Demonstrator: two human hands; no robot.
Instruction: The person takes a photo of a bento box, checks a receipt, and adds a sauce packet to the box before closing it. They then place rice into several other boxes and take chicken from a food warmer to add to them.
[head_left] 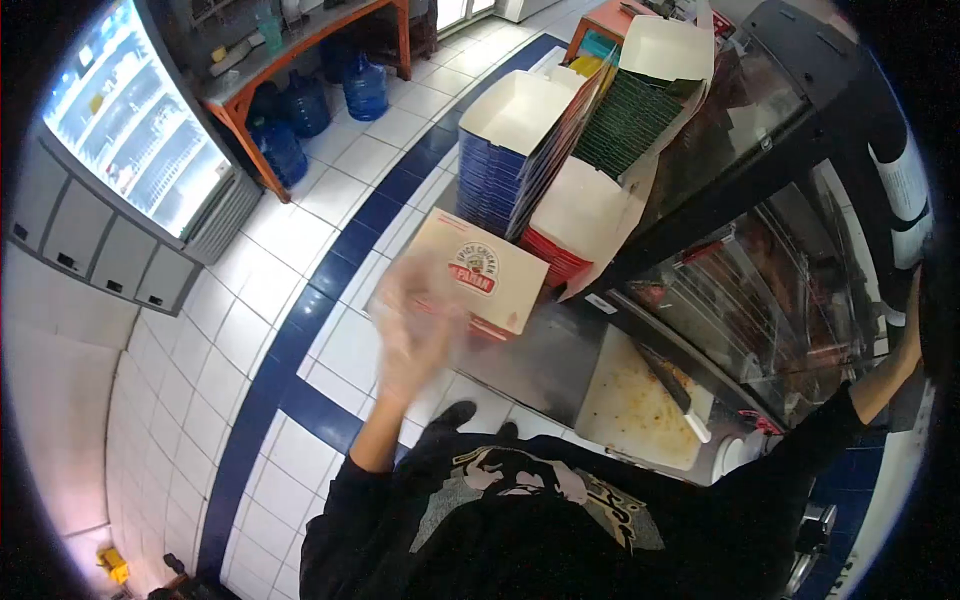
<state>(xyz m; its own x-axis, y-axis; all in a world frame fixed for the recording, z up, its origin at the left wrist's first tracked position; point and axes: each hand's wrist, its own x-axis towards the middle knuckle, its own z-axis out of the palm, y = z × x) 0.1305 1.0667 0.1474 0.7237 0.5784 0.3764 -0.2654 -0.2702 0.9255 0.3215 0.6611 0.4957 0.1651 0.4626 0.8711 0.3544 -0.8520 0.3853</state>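
Note:
My left hand (pixel 420 325), in a clear plastic glove, is smeared by motion at the near left corner of a closed cardboard box (pixel 512 268). It overlaps the box's edge, and its fingers are too blurred to make out. The box has a red and black "Spicy Chicken" logo on its lid and rests on the metal counter (pixel 545 350). My right arm stretches out to the right side of the glass display cabinet (pixel 740 290). Only a sliver of my right hand (pixel 914 290) shows at the picture's dark edge, its fingers hidden.
Nested carton stacks in blue (pixel 487 180), red (pixel 555 255) and green (pixel 625 125) stand behind the box. A knife (pixel 678 393) lies on a stained cutting board (pixel 630 410). Leftward are a lit fridge (pixel 140 120) and blue water jugs (pixel 365 88) under an orange-edged table (pixel 310 40).

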